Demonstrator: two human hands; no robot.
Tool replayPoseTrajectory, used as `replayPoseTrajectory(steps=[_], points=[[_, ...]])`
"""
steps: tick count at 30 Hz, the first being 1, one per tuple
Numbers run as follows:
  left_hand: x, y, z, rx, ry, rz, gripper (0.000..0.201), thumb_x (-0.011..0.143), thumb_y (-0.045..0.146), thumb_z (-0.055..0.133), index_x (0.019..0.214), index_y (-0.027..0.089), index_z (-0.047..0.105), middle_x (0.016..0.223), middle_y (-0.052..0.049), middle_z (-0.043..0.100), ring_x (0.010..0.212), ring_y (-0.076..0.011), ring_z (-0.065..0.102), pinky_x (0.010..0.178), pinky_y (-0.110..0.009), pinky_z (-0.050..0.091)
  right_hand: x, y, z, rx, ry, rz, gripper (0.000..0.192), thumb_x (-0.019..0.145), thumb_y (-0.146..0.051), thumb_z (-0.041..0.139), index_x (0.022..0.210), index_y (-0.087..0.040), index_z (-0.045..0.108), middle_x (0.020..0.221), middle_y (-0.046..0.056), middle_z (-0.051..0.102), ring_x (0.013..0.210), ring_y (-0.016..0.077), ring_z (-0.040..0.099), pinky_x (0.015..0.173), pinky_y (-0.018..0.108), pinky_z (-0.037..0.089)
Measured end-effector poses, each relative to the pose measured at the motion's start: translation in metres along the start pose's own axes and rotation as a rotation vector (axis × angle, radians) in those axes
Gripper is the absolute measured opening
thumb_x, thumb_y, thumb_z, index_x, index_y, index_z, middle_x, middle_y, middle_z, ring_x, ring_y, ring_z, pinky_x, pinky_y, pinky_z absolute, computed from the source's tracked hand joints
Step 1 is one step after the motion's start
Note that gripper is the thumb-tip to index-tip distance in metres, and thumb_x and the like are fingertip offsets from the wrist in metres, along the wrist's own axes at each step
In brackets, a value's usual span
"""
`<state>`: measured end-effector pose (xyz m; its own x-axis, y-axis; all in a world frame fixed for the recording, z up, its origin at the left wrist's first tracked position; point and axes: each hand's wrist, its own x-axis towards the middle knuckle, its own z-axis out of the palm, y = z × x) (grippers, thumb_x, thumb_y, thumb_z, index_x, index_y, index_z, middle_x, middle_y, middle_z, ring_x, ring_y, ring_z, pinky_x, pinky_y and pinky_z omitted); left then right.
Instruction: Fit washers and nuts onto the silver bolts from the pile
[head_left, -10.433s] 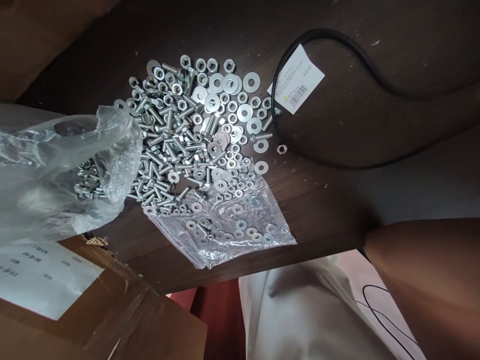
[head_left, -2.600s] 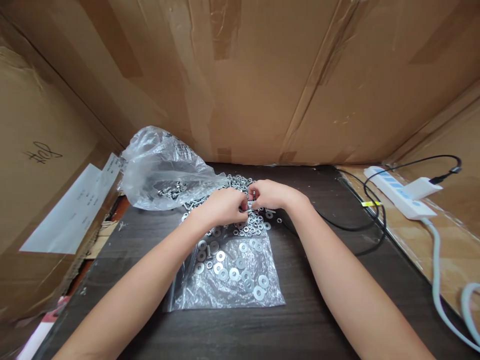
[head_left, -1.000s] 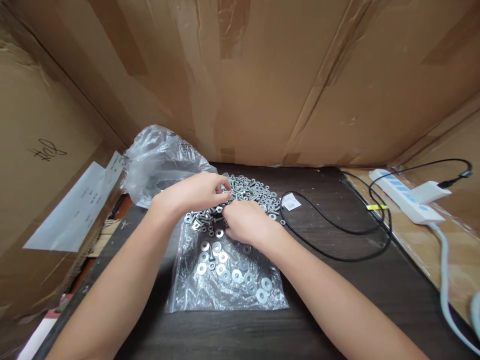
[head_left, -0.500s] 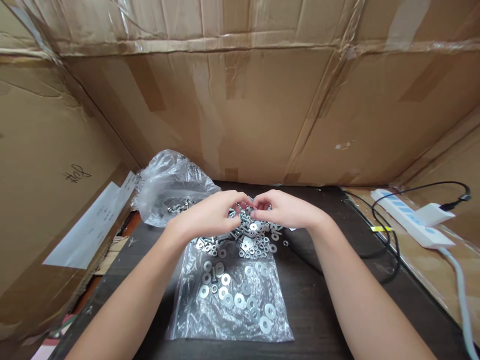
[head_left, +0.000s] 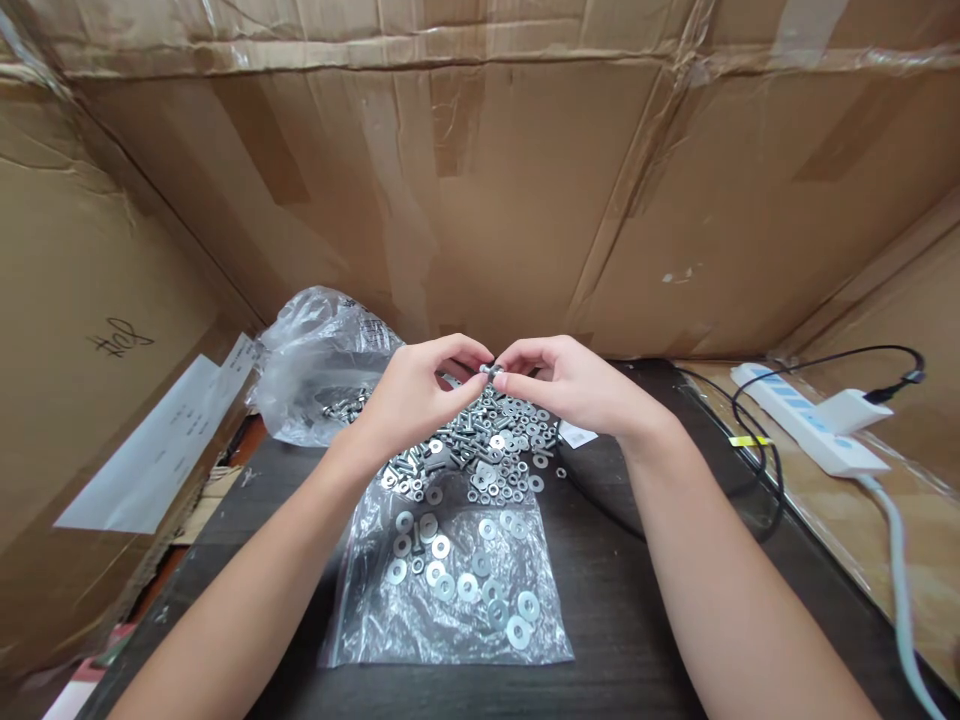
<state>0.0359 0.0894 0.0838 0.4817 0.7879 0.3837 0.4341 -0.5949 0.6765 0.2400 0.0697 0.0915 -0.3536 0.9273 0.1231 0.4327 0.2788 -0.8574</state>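
My left hand (head_left: 416, 395) and my right hand (head_left: 570, 385) meet above a heap of silver bolts, nuts and washers (head_left: 480, 450) on a dark wooden table (head_left: 622, 600). Between the fingertips of both hands sits a small bolt (head_left: 489, 371), held from either end. Whether a nut or washer is on it I cannot tell. Below the heap lies a flat clear plastic bag (head_left: 450, 600) with several washers on it. A crumpled clear bag (head_left: 322, 365) holding more bolts rests at the back left.
Cardboard walls (head_left: 525, 200) stand behind and on both sides of the table. A black cable (head_left: 750, 470) loops at the right, near a white power strip (head_left: 810, 425) on cardboard. A small white label (head_left: 576, 434) lies by the heap.
Both hands have lifted from the heap and come together higher up, now pinching a small bolt between them. A second ago the right hand was down on the heap.
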Motion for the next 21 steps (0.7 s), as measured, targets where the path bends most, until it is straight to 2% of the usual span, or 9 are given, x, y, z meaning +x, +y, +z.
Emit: replayPoseTrajectory(steps=[6,11,15,21], points=[[0.0,0.003,0.0,0.121,0.067,0.114,0.014,0.084,0.025,0.063,0.094,0.019,0.071,0.09,-0.002,0.072,0.076,-0.0127,0.066,0.065,-0.022,0.054,0.001,-0.001,0.0,0.067,0.034,-0.039,0.029,0.082,-0.033,0.066,0.103,-0.015,0.073,0.087,0.006,0.07,0.081,0.0168,0.063,0.071,0.029,0.05],[0.0,-0.001,0.003,0.115,0.069,0.118,0.009,0.085,0.023,0.062,0.09,0.018,0.068,0.083,0.001,0.071,0.07,-0.0095,0.064,0.063,-0.019,0.052,0.004,0.002,0.005,0.134,0.101,-0.076,0.026,0.077,-0.025,0.07,0.101,-0.015,0.068,0.092,0.006,0.07,0.087,0.0166,0.065,0.078,0.03,0.053],[0.0,-0.002,0.001,0.069,0.058,0.087,0.013,0.087,0.027,0.061,0.093,0.018,0.068,0.083,0.001,0.072,0.069,-0.0101,0.064,0.063,-0.02,0.052,0.004,0.0,0.007,0.148,0.146,-0.089,0.021,0.075,-0.026,0.073,0.091,-0.015,0.066,0.087,0.004,0.069,0.08,0.015,0.064,0.072,0.028,0.053],[-0.001,0.004,-0.005,0.04,0.02,0.092,0.013,0.088,0.025,0.058,0.091,0.017,0.067,0.084,-0.001,0.072,0.073,-0.0116,0.066,0.062,-0.02,0.052,0.005,-0.002,0.01,0.175,0.17,-0.084,0.026,0.078,-0.04,0.074,0.084,-0.015,0.066,0.077,0.003,0.067,0.071,0.0135,0.06,0.065,0.026,0.048]])
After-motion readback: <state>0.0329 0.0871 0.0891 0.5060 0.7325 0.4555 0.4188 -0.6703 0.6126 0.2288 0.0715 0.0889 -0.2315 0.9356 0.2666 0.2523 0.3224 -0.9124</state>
